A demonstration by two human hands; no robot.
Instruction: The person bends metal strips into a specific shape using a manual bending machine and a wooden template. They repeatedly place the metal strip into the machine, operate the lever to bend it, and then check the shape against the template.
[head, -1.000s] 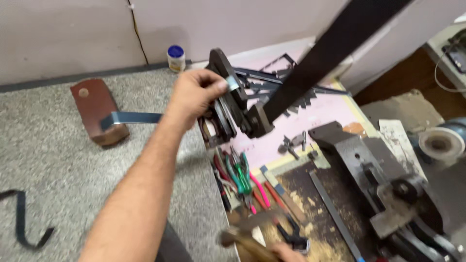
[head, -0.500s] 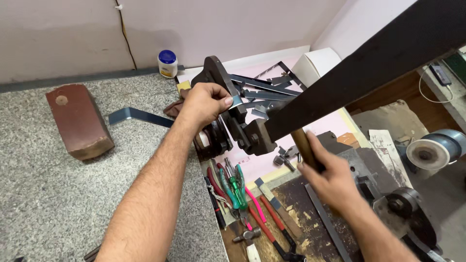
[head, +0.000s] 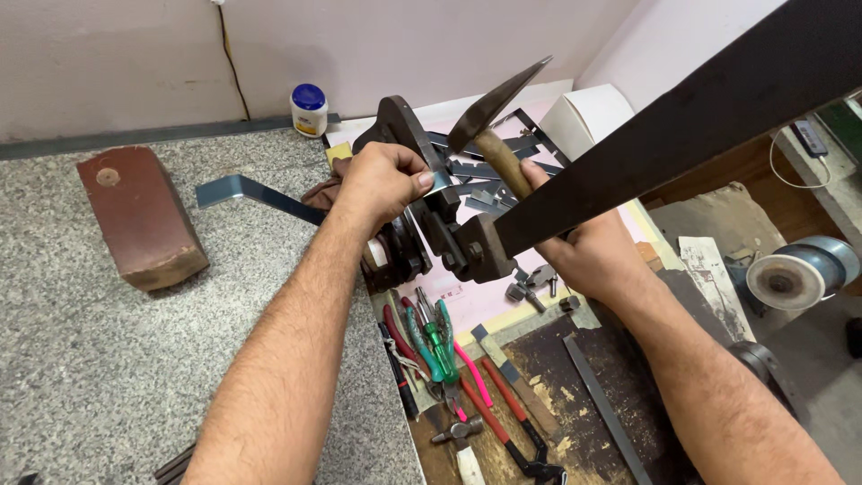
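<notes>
My left hand (head: pixel 384 182) grips a bent strip of grey metal (head: pixel 260 196) where it enters the jaws of a black lever shear (head: pixel 449 224). The strip's free end sticks out to the left over the stone floor. My right hand (head: pixel 588 247) holds a hammer (head: pixel 496 117) by its wooden handle, head raised above the shear. The shear's long black lever bar (head: pixel 718 108) runs up to the top right, crossing in front of my right hand.
A reddish-brown block (head: pixel 142 216) sits on the speckled floor at left. A small white jar with a blue lid (head: pixel 309 110) stands by the wall. Pliers and screwdrivers (head: pixel 435 346) lie below the shear. Cut metal pieces (head: pixel 485 180) lie behind it. A grinder wheel (head: pixel 790 278) is at right.
My right hand came up from the tools at the bottom with the hammer, and now holds it raised over the shear. My left hand has stayed on the metal strip.
</notes>
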